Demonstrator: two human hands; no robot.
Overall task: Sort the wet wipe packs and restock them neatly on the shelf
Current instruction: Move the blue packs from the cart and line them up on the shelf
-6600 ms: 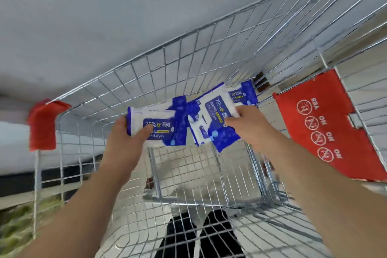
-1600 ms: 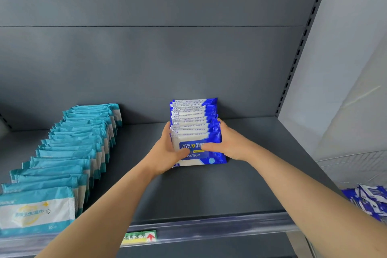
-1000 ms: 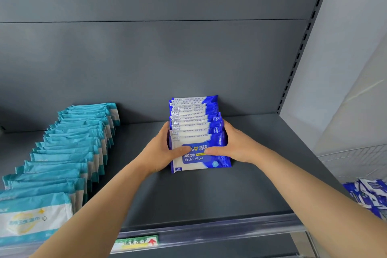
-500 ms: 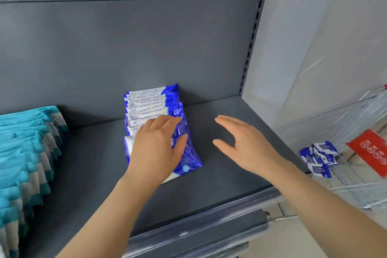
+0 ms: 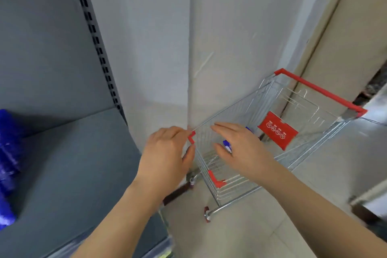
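Note:
The row of blue wet wipe packs (image 5: 7,165) stands blurred at the far left edge on the grey shelf (image 5: 69,169). My left hand (image 5: 165,157) hangs empty with relaxed fingers over the shelf's right end, just left of the cart's corner. My right hand (image 5: 240,146) is held flat and empty above the wire shopping cart (image 5: 303,132). A few more blue packs (image 5: 227,144) lie in the cart, mostly hidden behind my right hand.
The cart has a red handle (image 5: 320,90) and a red sign flap (image 5: 277,130). A pale wall corner (image 5: 189,69) rises behind the cart. The slotted shelf upright (image 5: 96,44) marks the shelf's right end. Tiled floor (image 5: 240,232) lies below.
Both hands have left the blue packs on the shelf and swung right toward the cart. The view has turned right, so the teal packs are out of sight.

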